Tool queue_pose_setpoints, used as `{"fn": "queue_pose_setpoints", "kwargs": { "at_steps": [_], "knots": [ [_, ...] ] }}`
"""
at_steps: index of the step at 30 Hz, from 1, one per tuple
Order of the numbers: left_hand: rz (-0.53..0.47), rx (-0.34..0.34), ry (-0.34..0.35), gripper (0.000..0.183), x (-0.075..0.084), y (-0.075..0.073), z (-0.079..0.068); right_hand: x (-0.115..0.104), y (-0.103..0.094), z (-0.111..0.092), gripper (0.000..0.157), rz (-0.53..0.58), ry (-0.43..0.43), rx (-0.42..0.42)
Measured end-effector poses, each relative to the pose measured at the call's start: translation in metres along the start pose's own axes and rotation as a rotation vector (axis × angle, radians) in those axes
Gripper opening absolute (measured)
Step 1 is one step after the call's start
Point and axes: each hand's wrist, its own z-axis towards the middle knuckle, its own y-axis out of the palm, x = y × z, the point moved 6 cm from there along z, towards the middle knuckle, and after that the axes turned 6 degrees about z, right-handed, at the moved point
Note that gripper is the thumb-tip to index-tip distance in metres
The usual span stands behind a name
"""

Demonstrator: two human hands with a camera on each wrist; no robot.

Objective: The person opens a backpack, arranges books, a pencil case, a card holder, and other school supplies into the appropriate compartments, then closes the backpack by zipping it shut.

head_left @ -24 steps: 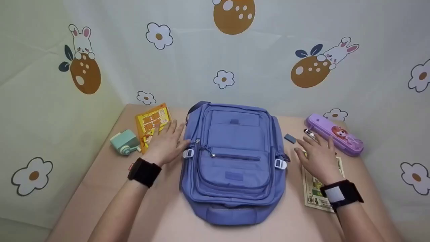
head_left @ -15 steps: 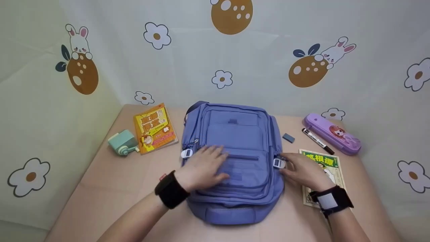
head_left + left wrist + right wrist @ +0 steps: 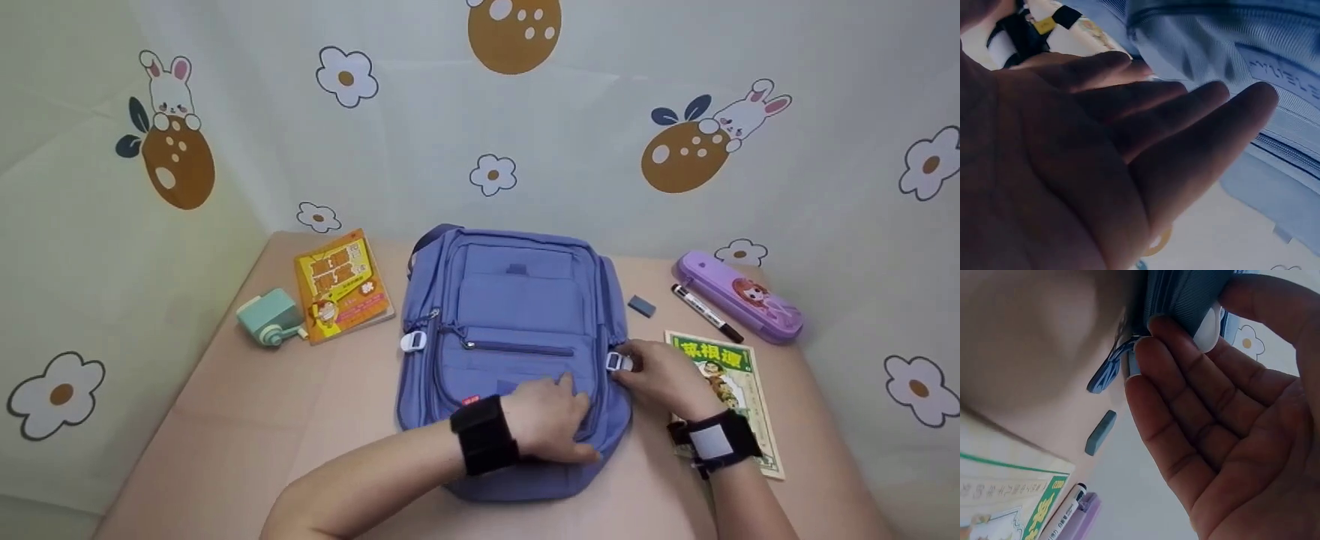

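A blue backpack (image 3: 517,300) lies front side up on the table, with zippered pockets and a white buckle on each side. My right hand (image 3: 667,379) pinches the right-side buckle (image 3: 617,363) at the bag's edge. In the right wrist view, thumb and fingertips stand on either side of the blue fabric and the white buckle (image 3: 1207,332). My left hand (image 3: 547,418) is over the lower front of the bag, covering part of its label. Its fingers are extended in the left wrist view, palm visible; I cannot tell whether they touch the fabric.
An orange book (image 3: 345,289) and a mint-green pencil sharpener (image 3: 270,318) lie left of the bag. To its right are a small blue-grey eraser (image 3: 641,306), a black-and-white marker (image 3: 705,312), a purple pencil case (image 3: 739,296) and a green-titled booklet (image 3: 724,375). A patterned curtain hangs behind.
My left hand has moved from beside the orange book rightward across the bag to its lower right front. My right hand has come left from above the booklet and taken hold of the side buckle.
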Motion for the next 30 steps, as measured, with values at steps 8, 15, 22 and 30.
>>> {"fn": "queue_pose_setpoints", "kwargs": {
  "at_steps": [8, 15, 22, 30],
  "knots": [
    [-0.014, 0.014, -0.145, 0.094, 0.013, -0.002, 0.046, 0.0, 0.002, 0.0, 0.029, 0.065, 0.048, 0.026],
    [0.159, -0.036, -0.223, 0.077, 0.031, 0.015, 0.068, -0.002, 0.001, 0.002, 0.027, 0.049, 0.037, 0.062],
    [0.0, -0.051, -0.141, 0.045, 0.018, 0.013, 0.065, -0.001, -0.011, -0.001, 0.03, 0.071, 0.043, 0.096],
    [-0.177, 0.042, 0.08, 0.025, 0.002, 0.007, 0.06, 0.015, -0.023, -0.004, 0.017, 0.041, 0.071, 0.134]
  ]
}}
